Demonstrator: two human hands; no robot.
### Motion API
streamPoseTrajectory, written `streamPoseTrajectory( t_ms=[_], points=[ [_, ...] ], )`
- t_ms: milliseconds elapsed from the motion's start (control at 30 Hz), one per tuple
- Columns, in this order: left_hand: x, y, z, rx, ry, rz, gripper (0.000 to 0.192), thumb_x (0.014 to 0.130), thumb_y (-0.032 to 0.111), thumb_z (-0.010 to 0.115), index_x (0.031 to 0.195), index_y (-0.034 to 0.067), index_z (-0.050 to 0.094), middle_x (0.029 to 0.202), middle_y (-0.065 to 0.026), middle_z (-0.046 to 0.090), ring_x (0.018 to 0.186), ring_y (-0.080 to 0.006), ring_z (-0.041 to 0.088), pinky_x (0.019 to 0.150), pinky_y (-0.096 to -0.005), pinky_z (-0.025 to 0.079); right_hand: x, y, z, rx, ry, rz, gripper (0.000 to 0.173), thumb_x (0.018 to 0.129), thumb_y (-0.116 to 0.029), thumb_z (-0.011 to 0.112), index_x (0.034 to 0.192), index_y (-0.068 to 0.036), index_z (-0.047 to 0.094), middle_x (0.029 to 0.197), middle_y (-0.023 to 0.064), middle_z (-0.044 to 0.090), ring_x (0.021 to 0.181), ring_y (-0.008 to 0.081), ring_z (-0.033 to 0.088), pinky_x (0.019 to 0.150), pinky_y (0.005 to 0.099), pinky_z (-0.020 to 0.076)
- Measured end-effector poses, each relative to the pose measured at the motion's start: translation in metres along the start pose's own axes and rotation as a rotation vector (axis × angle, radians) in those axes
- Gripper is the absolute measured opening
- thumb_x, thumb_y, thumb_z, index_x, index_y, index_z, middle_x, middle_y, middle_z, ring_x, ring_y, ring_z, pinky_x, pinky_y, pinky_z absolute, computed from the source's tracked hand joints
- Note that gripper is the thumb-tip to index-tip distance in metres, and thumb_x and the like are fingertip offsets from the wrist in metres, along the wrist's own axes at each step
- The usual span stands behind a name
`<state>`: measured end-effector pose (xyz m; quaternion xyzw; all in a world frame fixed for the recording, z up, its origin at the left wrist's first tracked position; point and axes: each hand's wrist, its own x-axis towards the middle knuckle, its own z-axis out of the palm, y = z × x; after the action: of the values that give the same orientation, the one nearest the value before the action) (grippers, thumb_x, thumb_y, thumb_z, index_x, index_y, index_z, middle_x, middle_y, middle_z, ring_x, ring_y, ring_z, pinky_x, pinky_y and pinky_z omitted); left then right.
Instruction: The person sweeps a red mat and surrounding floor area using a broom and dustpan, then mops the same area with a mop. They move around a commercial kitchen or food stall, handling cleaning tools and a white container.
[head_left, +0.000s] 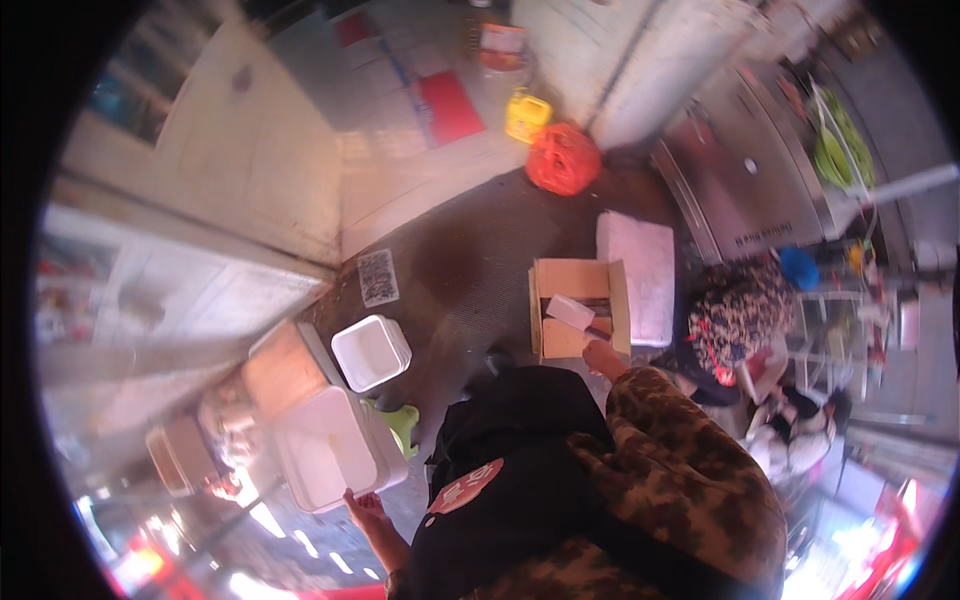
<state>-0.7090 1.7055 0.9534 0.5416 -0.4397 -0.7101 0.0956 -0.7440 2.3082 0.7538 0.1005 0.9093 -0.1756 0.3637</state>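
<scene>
A cleaver with a broad, pale blade (571, 312) is in my right hand (604, 358), which grips its dark handle. The blade lies over an open cardboard box (577, 279), and dark items show inside the box beneath it. At the lower left, my left hand (366, 511) has its fingers at the near rim of a large white plastic tub (330, 450). The tub appears empty and a lime green plastic stool (403, 424) partly shows beside it. Behind it stands a smaller stack of white square tubs (369, 352).
A white foam slab (649, 277) adjoins the box. Ahead are a red plastic bag (564, 159) and a yellow jug (528, 117). A steel cabinet (742, 172) stands at right, near a person in patterned clothing (739, 315). A wooden board (289, 367) lies left; a floor grate (378, 278) is ahead.
</scene>
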Motion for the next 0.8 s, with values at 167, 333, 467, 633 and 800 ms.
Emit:
streamPoseTrajectory(
  t_ms=[167, 333, 467, 633, 800],
  points=[
    [0.04, 0.017, 0.11, 0.26, -0.302, 0.024, 0.035, 0.08, 0.034, 0.061, 0.096, 0.003, 0.056, 0.078, -0.0049, 0.055, 0.068, -0.0145, 0.051, 0.058, -0.0251, 0.042, -0.069, -0.023, 0.039, 0.739, 0.26, 0.377, 0.028, 0.082, -0.018, 0.044, 0.074, 0.003, 0.06, 0.06, 0.0126, 0.062, 0.048, 0.0239, 0.062, 0.048, 0.0348, 0.0514],
    [0.05, 0.004, 0.224, 0.627, -0.61, 0.125, 0.043, 0.078, 0.011, 0.059, 0.115, -0.005, 0.045, 0.075, -0.0075, 0.055, 0.067, -0.0165, 0.053, 0.06, -0.0281, 0.047, -0.147, -0.034, 0.113, 1.032, 0.211, 0.577, 0.027, 0.083, -0.019, 0.047, 0.081, 0.004, 0.061, 0.063, 0.0129, 0.062, 0.05, 0.0219, 0.062, 0.048, 0.0341, 0.0511],
    [0.003, -0.036, 0.293, 0.624, -0.888, 0.083, 0.033, 0.08, 0.027, 0.061, 0.102, 0.003, 0.052, 0.091, -0.008, 0.057, 0.084, -0.0188, 0.055, 0.073, -0.0312, 0.047, -0.198, -0.06, 0.123, 1.348, 0.36, 0.732, 0.031, 0.083, -0.026, 0.05, 0.085, 0.003, 0.062, 0.067, 0.0122, 0.064, 0.055, 0.0206, 0.063, 0.056, 0.034, 0.051],
    [-0.089, -0.096, 0.359, 0.571, -1.008, -0.271, 0.026, 0.082, 0.024, 0.06, 0.097, 0.004, 0.055, 0.093, -0.0073, 0.059, 0.083, -0.0179, 0.057, 0.071, -0.0306, 0.049, -0.209, -0.077, 0.037, 1.421, 0.623, 0.577, 0.038, 0.085, -0.034, 0.054, 0.096, 0.002, 0.062, 0.074, 0.0092, 0.065, 0.06, 0.0173, 0.063, 0.059, 0.0299, 0.0495],
    [-0.147, -0.14, 0.392, 0.853, -1.286, -0.144, 0.022, 0.083, 0.018, 0.058, 0.098, 0.002, 0.054, 0.093, -0.0076, 0.058, 0.081, -0.0163, 0.057, 0.067, -0.0293, 0.05, -0.199, -0.086, -0.077, 1.669, 0.625, 0.222, 0.047, 0.089, -0.038, 0.052, 0.116, 0.001, 0.052, 0.098, 0.0104, 0.062, 0.08, 0.0149, 0.062, 0.065, 0.027, 0.0491]
  ],
)
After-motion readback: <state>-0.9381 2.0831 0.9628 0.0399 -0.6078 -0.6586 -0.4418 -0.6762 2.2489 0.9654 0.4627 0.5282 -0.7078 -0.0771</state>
